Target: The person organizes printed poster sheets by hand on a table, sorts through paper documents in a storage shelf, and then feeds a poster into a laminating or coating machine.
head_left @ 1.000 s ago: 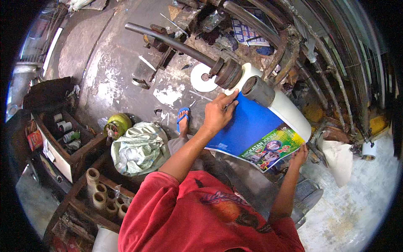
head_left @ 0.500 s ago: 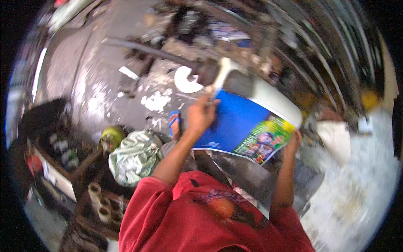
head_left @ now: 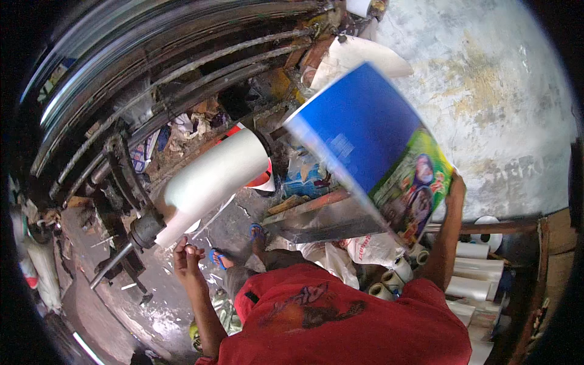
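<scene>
Right hand [head_left: 455,185] gripping printed blue sheet [head_left: 371,146].

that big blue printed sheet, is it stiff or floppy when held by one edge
Probably floppy: the blue printed sheet curves over in a broad arc instead of staying flat. Likely light for its size, since the right hand alone carries it by one edge. Its glossy face suggests it may slip between the fingers.

I am seeing the big printed roll [head_left: 371,146] sitting up at the right, with my right hand [head_left: 456,185] on its right end. The plain roll [head_left: 210,179] is lying to its left on a shaft [head_left: 112,264], and my left hand [head_left: 185,258] is hanging just below it.
</scene>
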The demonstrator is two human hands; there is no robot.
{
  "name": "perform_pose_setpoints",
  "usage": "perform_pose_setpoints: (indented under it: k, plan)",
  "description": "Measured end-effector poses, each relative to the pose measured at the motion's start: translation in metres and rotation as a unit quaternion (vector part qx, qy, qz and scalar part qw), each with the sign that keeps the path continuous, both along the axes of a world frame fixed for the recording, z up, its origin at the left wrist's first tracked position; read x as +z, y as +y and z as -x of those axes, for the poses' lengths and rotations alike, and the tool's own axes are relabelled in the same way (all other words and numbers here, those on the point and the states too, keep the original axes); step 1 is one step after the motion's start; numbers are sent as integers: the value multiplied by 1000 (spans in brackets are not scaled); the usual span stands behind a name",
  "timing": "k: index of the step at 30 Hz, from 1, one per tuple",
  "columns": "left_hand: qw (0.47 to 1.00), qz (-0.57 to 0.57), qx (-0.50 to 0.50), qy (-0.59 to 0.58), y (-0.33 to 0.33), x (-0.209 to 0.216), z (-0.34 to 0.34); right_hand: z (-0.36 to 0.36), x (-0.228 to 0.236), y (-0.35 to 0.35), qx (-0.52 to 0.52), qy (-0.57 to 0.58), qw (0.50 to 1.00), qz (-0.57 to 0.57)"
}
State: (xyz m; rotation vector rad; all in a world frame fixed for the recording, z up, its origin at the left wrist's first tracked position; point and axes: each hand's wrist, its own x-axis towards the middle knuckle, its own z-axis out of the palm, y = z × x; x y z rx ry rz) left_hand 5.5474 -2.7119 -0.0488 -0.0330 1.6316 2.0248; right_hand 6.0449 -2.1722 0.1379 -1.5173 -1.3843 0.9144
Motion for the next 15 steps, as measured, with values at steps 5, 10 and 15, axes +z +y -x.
perform_pose_setpoints:
  k: [5,10,15]
  plan:
    - [989,-26,85,-115,11,-44,2,-201,-29,40,-64,19,996,57]
    - [968,-65,185,-157,1,-56,23,-238,-31,54,-135,-225,955,140]
    - [952,-132,221,-169,-8,-80,42,-200,56,75,-257,-586,757,-131]
